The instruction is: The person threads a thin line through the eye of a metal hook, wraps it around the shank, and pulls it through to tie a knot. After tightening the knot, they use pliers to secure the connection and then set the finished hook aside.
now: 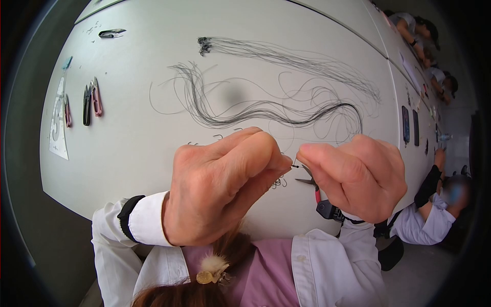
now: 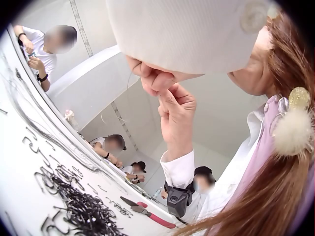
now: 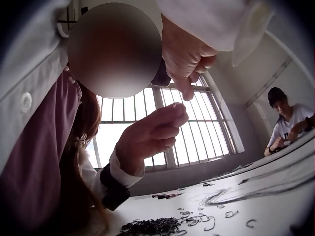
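Observation:
In the head view, my left hand (image 1: 220,184) pinches a fish hook (image 1: 295,166) between thumb and forefinger; only a short dark bit of its shank shows. Close beside it, my right hand (image 1: 358,176) has thumb and forefinger pressed together on a thin fishing line, mostly hidden by the fingers. Below the fingertips, loose hooks (image 1: 279,182) lie on the table. The left wrist view shows a dense heap of black hooks (image 2: 86,211). Beyond the hands, a long bundle of dark fishing line (image 1: 240,118) curves across the table.
Farther back lies a second bundle of lines (image 1: 286,53) with hooks gathered at one end. Red-handled snips (image 1: 316,194) lie under the right hand. At the left are more snips (image 1: 96,97), a clear set square (image 1: 59,123) and black snips (image 1: 112,33). Other people sit at the right.

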`<action>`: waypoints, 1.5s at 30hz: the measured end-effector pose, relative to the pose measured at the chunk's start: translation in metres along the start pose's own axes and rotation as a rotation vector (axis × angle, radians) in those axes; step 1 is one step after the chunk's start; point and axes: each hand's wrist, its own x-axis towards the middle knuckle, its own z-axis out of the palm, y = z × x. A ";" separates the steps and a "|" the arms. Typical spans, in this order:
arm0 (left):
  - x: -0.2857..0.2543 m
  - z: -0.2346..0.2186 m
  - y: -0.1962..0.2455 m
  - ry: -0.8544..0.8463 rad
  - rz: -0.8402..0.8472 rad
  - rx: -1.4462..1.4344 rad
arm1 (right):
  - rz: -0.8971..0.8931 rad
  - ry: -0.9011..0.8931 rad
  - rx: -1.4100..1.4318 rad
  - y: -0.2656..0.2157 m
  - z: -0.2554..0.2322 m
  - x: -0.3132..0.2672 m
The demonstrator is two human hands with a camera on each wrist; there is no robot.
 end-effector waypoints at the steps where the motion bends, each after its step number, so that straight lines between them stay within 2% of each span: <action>1: 0.000 -0.001 0.000 0.000 -0.010 -0.004 | 0.016 -0.022 0.009 0.000 -0.001 0.001; 18: -0.001 0.003 -0.002 0.013 0.028 -0.030 | 0.033 -0.078 0.063 0.010 0.005 -0.001; 20: -0.001 0.003 -0.003 0.033 -0.018 -0.088 | 0.187 -0.043 0.266 0.012 0.014 -0.002; 21: -0.001 0.001 -0.003 0.035 -0.017 -0.087 | 0.185 -0.043 0.266 0.011 0.017 0.000; 23: -0.001 -0.005 -0.001 -0.020 -0.129 -0.143 | 0.384 -0.098 0.496 0.010 0.021 0.003; 27: -0.002 -0.005 -0.007 -0.015 -0.173 -0.289 | 0.463 -0.080 0.627 0.011 0.027 -0.001; 29: -0.001 -0.006 -0.001 0.022 -0.282 -0.416 | 0.446 -0.061 0.643 0.007 0.030 0.001; 30: -0.001 -0.006 0.000 0.026 -0.282 -0.416 | 0.443 -0.063 0.644 0.005 0.031 0.001; 32: -0.001 -0.005 0.002 0.077 -0.330 -0.477 | 0.337 0.013 0.449 -0.001 0.032 0.000; 33: 0.000 -0.004 0.003 0.081 -0.331 -0.477 | 0.334 0.010 0.452 -0.002 0.032 -0.001; 35: 0.000 -0.004 0.004 0.118 -0.346 -0.459 | 0.113 0.087 0.187 -0.005 0.033 -0.003; 36: 0.000 -0.004 0.003 0.123 -0.347 -0.460 | 0.109 0.085 0.190 -0.006 0.032 -0.004; 38: -0.002 -0.002 0.001 0.132 -0.297 -0.410 | -0.063 0.055 -0.023 -0.008 0.028 -0.006; 39: -0.002 -0.001 0.000 0.135 -0.298 -0.412 | -0.066 0.053 -0.021 -0.010 0.029 -0.006; 41: -0.003 0.001 -0.003 0.167 -0.176 -0.286 | -0.144 0.120 -0.128 -0.012 0.030 -0.006; 45: -0.002 0.001 -0.007 0.170 -0.047 -0.129 | -0.179 0.083 -0.164 -0.015 0.021 -0.003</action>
